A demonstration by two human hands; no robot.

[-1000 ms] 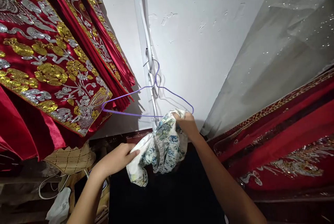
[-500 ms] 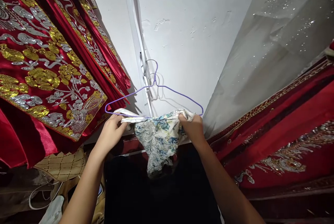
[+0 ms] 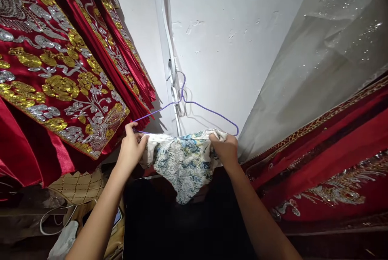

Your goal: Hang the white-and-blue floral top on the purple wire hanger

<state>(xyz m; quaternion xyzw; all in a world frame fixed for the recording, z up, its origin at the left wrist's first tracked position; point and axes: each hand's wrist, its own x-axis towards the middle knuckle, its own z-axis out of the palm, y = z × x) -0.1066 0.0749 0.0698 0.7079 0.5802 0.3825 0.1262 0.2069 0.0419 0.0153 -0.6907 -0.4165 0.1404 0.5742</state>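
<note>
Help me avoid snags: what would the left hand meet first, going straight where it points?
Likely the purple wire hanger, whose end lies by the left hand; beyond, perhaps the red embroidered satin garment, though depth is unclear.

We hold our left hand (image 3: 132, 146) and right hand (image 3: 224, 147) level, well apart, both in a pinching grip. Our left thumb (image 3: 143, 142) and right thumb (image 3: 214, 138) lean inward, between the hands; our left index finger (image 3: 130, 127) reaches above its thumb. Below the hands, our bare left forearm (image 3: 103, 199) and right forearm (image 3: 254, 207) slant apart.
</note>
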